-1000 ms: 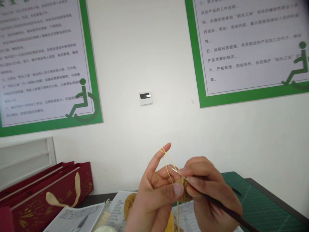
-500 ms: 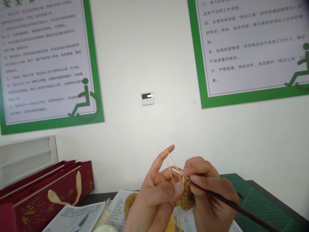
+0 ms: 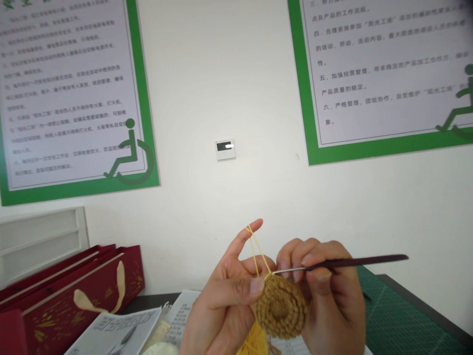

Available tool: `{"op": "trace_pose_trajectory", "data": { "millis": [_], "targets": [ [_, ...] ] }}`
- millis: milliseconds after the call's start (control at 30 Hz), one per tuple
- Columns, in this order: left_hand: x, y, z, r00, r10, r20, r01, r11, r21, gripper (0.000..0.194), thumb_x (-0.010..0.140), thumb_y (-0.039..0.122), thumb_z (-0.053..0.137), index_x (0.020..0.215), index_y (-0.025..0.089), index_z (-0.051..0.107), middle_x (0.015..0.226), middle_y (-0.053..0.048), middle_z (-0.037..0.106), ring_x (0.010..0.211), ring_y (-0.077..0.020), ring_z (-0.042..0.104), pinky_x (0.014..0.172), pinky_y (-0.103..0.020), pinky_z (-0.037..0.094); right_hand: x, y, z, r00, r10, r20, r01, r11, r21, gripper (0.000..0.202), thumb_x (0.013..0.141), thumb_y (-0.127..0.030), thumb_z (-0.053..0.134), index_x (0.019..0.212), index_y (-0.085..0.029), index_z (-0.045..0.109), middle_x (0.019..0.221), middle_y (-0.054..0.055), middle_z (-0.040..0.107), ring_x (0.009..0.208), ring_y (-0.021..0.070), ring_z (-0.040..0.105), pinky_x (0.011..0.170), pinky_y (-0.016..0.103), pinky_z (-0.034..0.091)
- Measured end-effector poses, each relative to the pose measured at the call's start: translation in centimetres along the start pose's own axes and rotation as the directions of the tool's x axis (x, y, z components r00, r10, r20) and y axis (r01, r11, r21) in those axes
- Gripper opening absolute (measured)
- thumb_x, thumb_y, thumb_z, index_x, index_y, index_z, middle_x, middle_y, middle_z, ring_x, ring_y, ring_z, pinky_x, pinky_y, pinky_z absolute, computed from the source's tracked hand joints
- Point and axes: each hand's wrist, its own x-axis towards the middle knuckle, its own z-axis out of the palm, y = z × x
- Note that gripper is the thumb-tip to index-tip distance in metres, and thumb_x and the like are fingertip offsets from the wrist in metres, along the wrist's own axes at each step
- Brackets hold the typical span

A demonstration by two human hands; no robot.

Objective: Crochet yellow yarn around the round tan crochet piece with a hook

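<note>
My left hand (image 3: pixel 229 291) pinches the upper left edge of a round brown crochet piece (image 3: pixel 281 306) between thumb and fingers. Its index finger points up, with yellow yarn (image 3: pixel 261 250) looped around it and running down to the piece. In my right hand (image 3: pixel 330 291) is a crochet hook (image 3: pixel 354 262) with a dark handle, held nearly level. The metal tip meets the top edge of the piece, where the yarn arrives. Below my hands lies more yellow yarn (image 3: pixel 254 340), partly hidden by the left hand.
Red gift bags (image 3: pixel 92 291) stand at the left beside printed papers (image 3: pixel 118 333). A green cutting mat (image 3: pixel 406 315) lies on the dark table at the right. Behind is a white wall with green-framed posters (image 3: pixel 148 123) and a small panel (image 3: pixel 225 150).
The hook has swung from slanting down-right to nearly level. The crochet piece has turned its round face toward me, and my left hand has shifted slightly left.
</note>
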Motion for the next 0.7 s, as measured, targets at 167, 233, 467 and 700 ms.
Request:
{"op": "trace_pose_trajectory", "data": {
  "millis": [167, 233, 467, 700],
  "targets": [
    [-0.6, -0.1, 0.1, 0.999, 0.028, -0.020, -0.026, 0.995, 0.096, 0.088, 0.069, 0.000, 0.078, 0.150, 0.018, 0.047, 0.078, -0.006, 0.069, 0.070, -0.0145, 0.062, 0.068, -0.025, 0.049, 0.3, -0.8, -0.2, 0.981, 0.176, 0.088, -0.187, 0.972, 0.140, 0.018, 0.103, -0.028, 0.053, 0.088, -0.023, 0.059, 0.068, -0.002, 0.051, 0.066, 0.0149, 0.055, 0.058, 0.027, 0.049],
    [-0.9, -0.1, 0.4, 0.991, 0.103, -0.079, -0.086, 0.977, 0.195, 0.085, 0.073, 0.004, 0.079, 0.151, 0.022, 0.048, 0.079, -0.004, 0.068, 0.072, -0.0155, 0.061, 0.068, -0.026, 0.048, 0.3, -0.7, -0.4, 0.948, 0.286, 0.137, -0.306, 0.938, 0.160, 0.025, 0.105, -0.031, 0.050, 0.083, -0.022, 0.056, 0.068, -0.002, 0.050, 0.068, 0.0144, 0.055, 0.062, 0.027, 0.049],
    [-0.9, 0.0, 1.2, 0.950, 0.249, -0.190, -0.159, 0.906, 0.392, 0.096, 0.072, 0.011, 0.088, 0.155, 0.028, 0.042, 0.082, -0.003, 0.070, 0.075, -0.0171, 0.064, 0.072, -0.029, 0.051, 0.5, 0.1, -1.5, 0.955, 0.172, 0.241, -0.147, 0.982, -0.117, 0.009, 0.099, -0.018, 0.059, 0.094, -0.026, 0.058, 0.086, 0.000, 0.062, 0.089, 0.0176, 0.063, 0.075, 0.033, 0.055],
    [-0.5, -0.3, 0.6, 0.992, 0.041, -0.118, -0.019, 0.983, 0.183, 0.082, 0.071, 0.004, 0.084, 0.146, 0.016, 0.055, 0.082, -0.004, 0.070, 0.070, -0.0132, 0.063, 0.069, -0.025, 0.050, 0.4, -0.1, -2.6, 0.829, -0.391, 0.401, 0.558, 0.630, -0.540, 0.037, 0.082, 0.005, 0.066, 0.100, -0.027, 0.071, 0.085, 0.001, 0.068, 0.073, 0.0162, 0.061, 0.064, 0.034, 0.055]
  ]
}}
